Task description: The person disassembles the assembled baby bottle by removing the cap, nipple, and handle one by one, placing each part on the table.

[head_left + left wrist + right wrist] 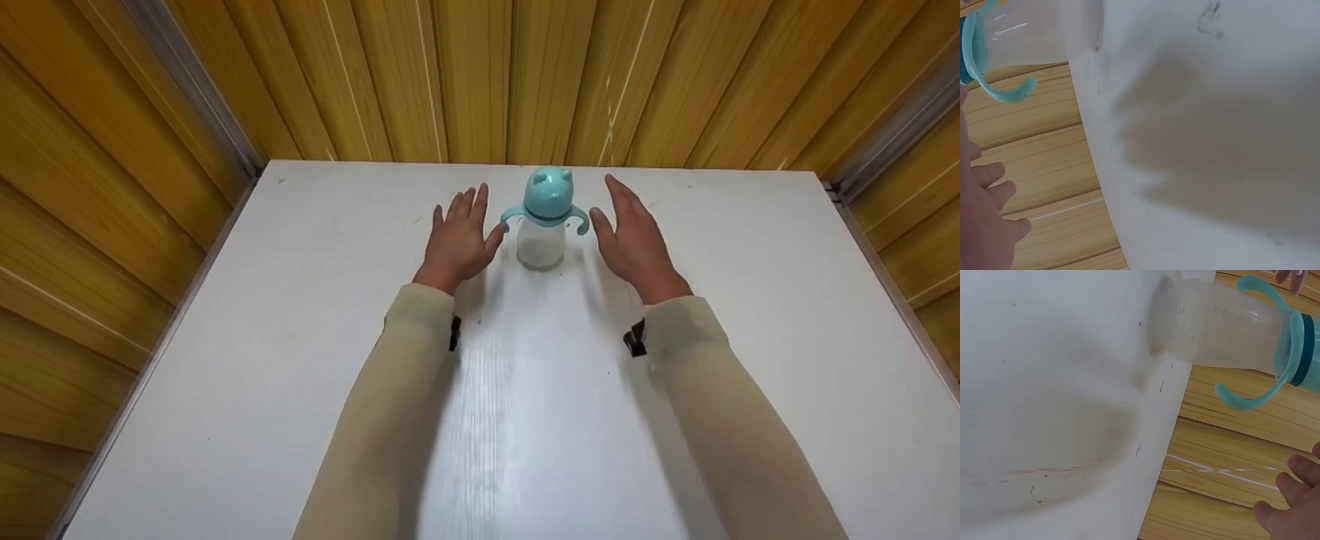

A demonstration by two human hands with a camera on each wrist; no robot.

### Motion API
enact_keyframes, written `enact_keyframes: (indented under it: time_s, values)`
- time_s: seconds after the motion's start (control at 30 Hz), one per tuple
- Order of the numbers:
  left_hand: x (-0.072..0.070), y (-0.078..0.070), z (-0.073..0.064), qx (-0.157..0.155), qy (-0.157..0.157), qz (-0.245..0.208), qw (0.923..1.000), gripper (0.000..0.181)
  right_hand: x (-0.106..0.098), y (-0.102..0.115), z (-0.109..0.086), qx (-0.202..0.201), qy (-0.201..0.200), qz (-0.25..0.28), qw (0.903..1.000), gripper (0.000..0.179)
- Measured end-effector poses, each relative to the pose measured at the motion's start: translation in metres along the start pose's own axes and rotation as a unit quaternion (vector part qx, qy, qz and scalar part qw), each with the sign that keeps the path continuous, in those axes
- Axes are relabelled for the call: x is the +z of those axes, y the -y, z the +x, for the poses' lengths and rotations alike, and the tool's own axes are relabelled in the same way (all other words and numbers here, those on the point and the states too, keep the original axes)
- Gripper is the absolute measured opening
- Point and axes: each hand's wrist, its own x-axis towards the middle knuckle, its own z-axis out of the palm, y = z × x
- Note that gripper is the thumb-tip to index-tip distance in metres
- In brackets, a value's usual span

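Observation:
A baby bottle [541, 244] with a clear body, a teal cap with small ears and two curved teal handles stands upright near the table's far edge. To its left, my left hand [459, 244] is held with fingers stretched out, the thumb right by the left handle. On the other side my right hand [636, 240] has its fingers straight and its thumb pointing up, a small gap from the right handle. Graduation marks show on the bottle [1219, 323] in the right wrist view. In the left wrist view, one handle [1008, 93] curves close above the fingers.
The white table [300, 315] carries small scuffs and shadows of both arms. Yellow wood-look panels [472, 82] rise behind its far edge and along both sides. Small black pieces [636, 339] sit at the cuffs of the light sleeves.

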Motion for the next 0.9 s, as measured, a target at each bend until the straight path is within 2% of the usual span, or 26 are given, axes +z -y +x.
enact_keyframes:
  time_s: [0.13,0.37,0.9]
  values:
    - [-0.001,-0.002,0.001,0.008,-0.006,0.002,1.0,0.077,0.001,0.002,0.002,-0.002,0.001,0.004,1.0,0.067]
    - [0.0,-0.008,0.003,0.014,0.002,0.007,0.9999,0.078,0.002,0.005,0.002,-0.02,-0.005,0.008,0.9998,0.069]
    - [0.004,-0.013,0.004,0.041,-0.011,-0.018,0.999,0.074,0.007,0.01,0.005,-0.013,0.01,0.014,0.9998,0.071]
